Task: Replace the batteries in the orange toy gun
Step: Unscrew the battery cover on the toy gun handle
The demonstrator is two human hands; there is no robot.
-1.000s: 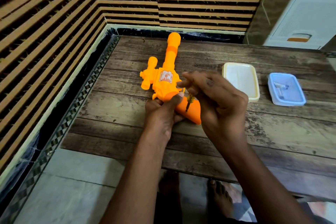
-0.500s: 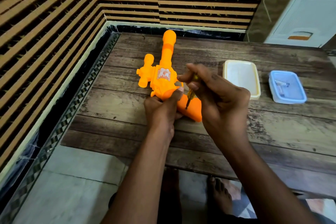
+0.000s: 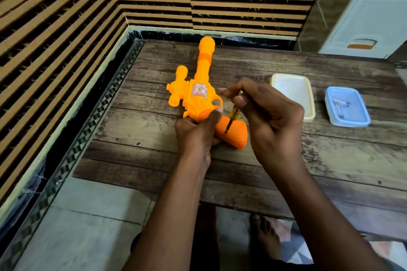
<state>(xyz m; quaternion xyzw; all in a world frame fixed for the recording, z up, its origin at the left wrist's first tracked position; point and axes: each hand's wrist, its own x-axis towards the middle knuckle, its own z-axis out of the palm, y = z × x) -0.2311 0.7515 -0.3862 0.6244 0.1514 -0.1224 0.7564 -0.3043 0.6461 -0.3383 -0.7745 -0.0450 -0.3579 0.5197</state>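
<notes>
The orange toy gun point(image 3: 199, 97) is lying flat on the wooden desk point(image 3: 330, 160), near the left side, with its long barrel pointing far away. The left hand point(image 3: 196, 132) is wrapping its grip around the gun's body, probably to keep it from sliding. Just to the right, the right hand point(image 3: 266, 116) is pinching a small screwdriver point(image 3: 231, 117) and pointing its tip down onto the gun's handle, likely at the screw of the battery door. Farther right, a white box point(image 3: 293, 97) and a blue box point(image 3: 348, 106) are sitting within reach; the blue one is holding small things, maybe batteries.
</notes>
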